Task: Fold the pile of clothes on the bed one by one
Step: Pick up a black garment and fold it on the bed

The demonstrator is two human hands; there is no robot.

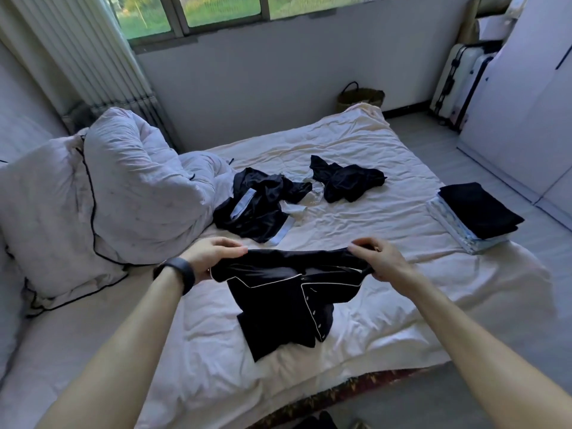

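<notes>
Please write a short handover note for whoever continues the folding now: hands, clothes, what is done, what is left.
Left hand and right hand each grip an upper end of the dark piped shirt, its lower part on the bed.
Done: folded stack at the bed's right edge.
Left: this shirt, the dark garment with light-blue trim, the small dark garment beyond it.

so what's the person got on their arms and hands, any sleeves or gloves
Both forearms are bare, with no sleeves in view. The left wrist carries a black band, like a watch or fitness tracker. The left hand and right hand wear no gloves, and no rings show on the fingers.
</notes>
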